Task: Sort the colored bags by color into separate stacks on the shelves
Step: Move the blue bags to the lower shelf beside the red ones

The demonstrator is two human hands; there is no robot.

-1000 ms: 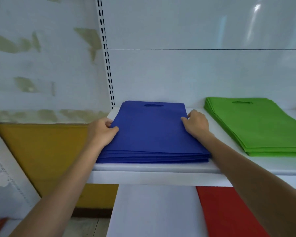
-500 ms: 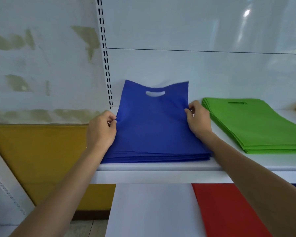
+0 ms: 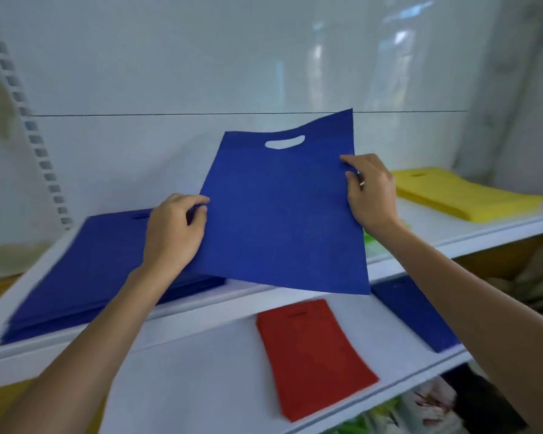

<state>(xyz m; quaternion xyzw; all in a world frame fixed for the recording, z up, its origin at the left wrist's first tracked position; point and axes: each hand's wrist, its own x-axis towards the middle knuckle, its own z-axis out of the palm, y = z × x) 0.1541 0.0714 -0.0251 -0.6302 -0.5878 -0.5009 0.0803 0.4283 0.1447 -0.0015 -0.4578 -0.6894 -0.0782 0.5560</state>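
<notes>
- Head view: the left hand's [image 3: 173, 230] fingers [image 3: 198, 200] pinch the left edge of a single blue bag [image 3: 279, 220], thumb on its near face.
- The right hand's [image 3: 372, 192] fingers [image 3: 348, 159] pinch the right edge, higher and farther along, near the handle cut-out.
- The bag hangs in the air between the two hands, clear of both shelves. It is tilted, with its long axis running near to far, the cut-out at the far upper end and the bottom edge nearest.
- The blue stack [image 3: 85, 270] lies flat on the upper shelf [image 3: 452, 242], left of and below the bag, just beyond the left hand, so that hand is the nearer one.
- A darker blue bag [image 3: 417, 314] lies on the lower shelf [image 3: 185, 371], below and right, beside the right forearm, with a red bag [image 3: 314, 355] left of it.
- A yellow stack [image 3: 461, 195] sits far right on the upper shelf.
- By colour, the left stack looks the likelier match, which would mean a swing leftward and down.
</notes>
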